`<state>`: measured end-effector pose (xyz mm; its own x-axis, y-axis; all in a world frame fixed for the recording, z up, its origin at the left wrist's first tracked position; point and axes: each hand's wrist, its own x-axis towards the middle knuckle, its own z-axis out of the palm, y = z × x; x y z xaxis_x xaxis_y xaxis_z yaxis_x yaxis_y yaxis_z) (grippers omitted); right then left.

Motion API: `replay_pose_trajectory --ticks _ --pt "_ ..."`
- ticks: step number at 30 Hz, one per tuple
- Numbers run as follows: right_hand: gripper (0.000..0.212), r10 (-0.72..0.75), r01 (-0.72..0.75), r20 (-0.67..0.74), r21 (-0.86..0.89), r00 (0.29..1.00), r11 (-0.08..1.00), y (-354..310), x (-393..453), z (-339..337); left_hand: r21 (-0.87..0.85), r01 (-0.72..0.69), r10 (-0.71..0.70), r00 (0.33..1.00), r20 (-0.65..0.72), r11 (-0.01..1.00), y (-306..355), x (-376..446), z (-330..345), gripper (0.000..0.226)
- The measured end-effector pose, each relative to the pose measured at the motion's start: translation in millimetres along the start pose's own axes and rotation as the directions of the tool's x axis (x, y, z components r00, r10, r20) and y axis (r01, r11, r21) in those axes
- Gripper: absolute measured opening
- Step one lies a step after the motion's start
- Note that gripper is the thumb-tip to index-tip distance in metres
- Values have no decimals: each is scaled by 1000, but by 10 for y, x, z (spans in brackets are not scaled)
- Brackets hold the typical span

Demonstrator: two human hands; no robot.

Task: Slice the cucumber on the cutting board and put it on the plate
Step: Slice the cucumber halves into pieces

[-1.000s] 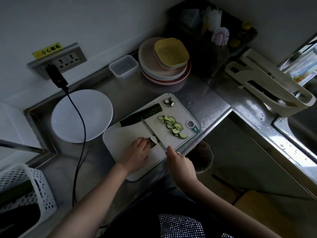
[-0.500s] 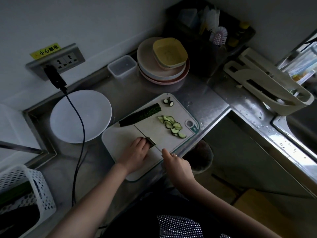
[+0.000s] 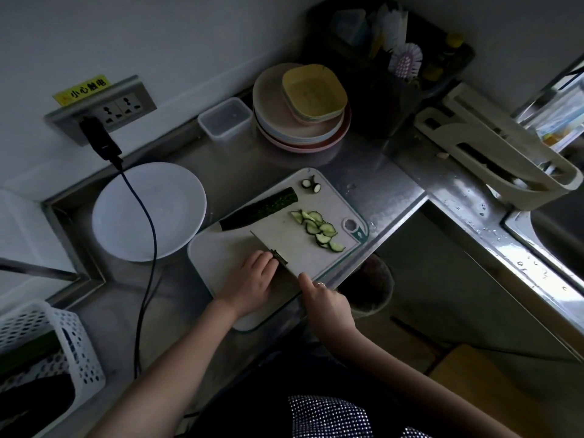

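Left of the cutting board the white plate waits, with no slices on it yet. On the board the left hand curls over a short cucumber stub while the right hand grips the knife against it — slicing looks midway, and the next cut calls for fingertips tucked back. The uncut cucumber half lies at the board's far edge — long axis diagonal, cut end up-right toward the finished slices.

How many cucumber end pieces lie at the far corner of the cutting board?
2. Both end pieces sit together at the cutting board's far corner, one left of the other, beyond the long cucumber half.
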<state>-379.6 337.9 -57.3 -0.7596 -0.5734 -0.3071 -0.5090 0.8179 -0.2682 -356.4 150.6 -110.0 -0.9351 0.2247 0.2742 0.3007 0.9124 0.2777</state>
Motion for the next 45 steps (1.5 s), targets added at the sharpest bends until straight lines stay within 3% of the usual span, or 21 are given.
replay_pose_trajectory --ticks 5,9,13,24,45 --pt "23 26 -27 36 25 999 999 -11 1 -66 -20 10 -10 1000 -4 1000 -18 8 10 32" --pt "13 125 -121 -31 103 992 987 46 -37 -160 3 -8 8 1000 16 1000 -39 -21 37 25" --pt "7 54 -52 -19 107 998 993 34 -82 -125 48 -23 23 1000 7 999 -36 -20 44 33" --pt "19 -40 40 42 8 998 999 -34 -93 -129 122 -20 22 1000 -21 992 -33 -58 54 34" --pt "22 8 -8 74 1 997 1000 -45 -50 -95 57 -28 32 997 -73 998 -15 -56 86 28"
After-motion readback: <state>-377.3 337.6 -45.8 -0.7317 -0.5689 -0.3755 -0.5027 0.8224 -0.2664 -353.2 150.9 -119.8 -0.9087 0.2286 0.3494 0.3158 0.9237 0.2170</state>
